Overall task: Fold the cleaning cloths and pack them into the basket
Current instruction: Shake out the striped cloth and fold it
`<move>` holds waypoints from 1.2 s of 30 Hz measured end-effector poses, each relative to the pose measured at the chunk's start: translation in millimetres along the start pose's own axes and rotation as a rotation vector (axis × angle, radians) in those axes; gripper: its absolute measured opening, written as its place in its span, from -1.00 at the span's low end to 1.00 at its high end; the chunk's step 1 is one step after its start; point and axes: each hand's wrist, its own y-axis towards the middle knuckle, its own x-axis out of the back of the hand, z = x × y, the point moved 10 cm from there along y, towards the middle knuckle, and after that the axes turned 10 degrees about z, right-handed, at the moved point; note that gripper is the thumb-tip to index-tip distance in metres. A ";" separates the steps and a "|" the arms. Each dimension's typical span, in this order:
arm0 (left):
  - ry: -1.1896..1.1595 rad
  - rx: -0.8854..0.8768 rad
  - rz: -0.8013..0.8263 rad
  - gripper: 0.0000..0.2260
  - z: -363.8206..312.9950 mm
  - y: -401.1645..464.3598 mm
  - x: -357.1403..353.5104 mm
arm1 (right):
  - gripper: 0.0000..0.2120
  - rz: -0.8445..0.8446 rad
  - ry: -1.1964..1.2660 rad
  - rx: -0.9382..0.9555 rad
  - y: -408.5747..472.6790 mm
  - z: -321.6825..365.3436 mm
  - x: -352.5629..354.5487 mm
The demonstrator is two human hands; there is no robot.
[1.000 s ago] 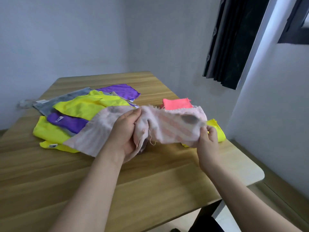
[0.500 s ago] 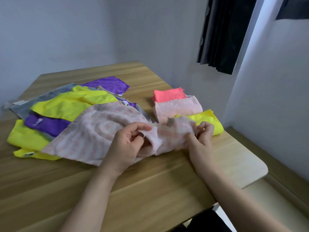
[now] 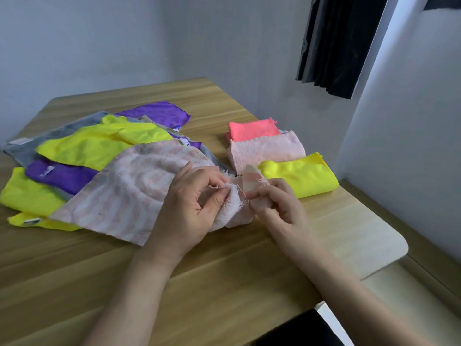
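We are working at a wooden tabletop (image 3: 224, 283), with a loose heap of unfolded cloths (image 3: 99, 143) in yellow, purple and grey spreading across its far left, and three folded ones sitting in a row at the right: a coral cloth (image 3: 253, 128), a pale pink cloth (image 3: 268, 149) and a yellow cloth (image 3: 303, 174). The pink striped cloth (image 3: 129, 193) we are handling is lying partly on the heap, its broad body stretching away to the left of both hands while its frayed near corner is bunching up between them. Our left hand (image 3: 189, 208) is curling over that bunched edge, thumb and fingers pinching the fabric; our right hand (image 3: 274, 203) is pinching the neighbouring striped corner just beside it, fingers bent round the cloth. We are judging that the cloth's bulk lying leftward makes the left hand the nearer one for spreading it, the right anchoring the corner. No basket is showing in this view
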 end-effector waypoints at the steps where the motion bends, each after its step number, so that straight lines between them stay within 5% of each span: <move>1: 0.017 0.003 -0.002 -0.88 0.9 0.5 -1.7 | -0.81 0.048 0.000 -0.007 0.2 0.5 -3.9; 9: -0.034 0.021 0.002 -0.92 -0.1 -1.4 -7.1 | -0.82 0.164 0.054 -0.045 3.5 -6.6 -15.7; 17: 0.034 0.013 0.091 -0.98 -2.1 -1.7 -15.4 | -0.85 0.045 0.152 -0.062 4.6 -15.5 -2.6; 22: 0.147 0.048 0.208 -0.83 11.5 0.2 -29.7 | -0.90 0.016 0.245 -0.105 1.4 -21.6 0.5; 25: 0.119 0.098 0.214 -0.89 16.4 6.4 -26.8 | -0.77 -0.018 0.226 -0.117 -0.2 -17.9 5.4; 36: 0.202 -0.062 0.185 -0.71 -113.1 112.4 64.2 | -0.85 -0.089 -0.185 0.093 71.4 133.9 116.4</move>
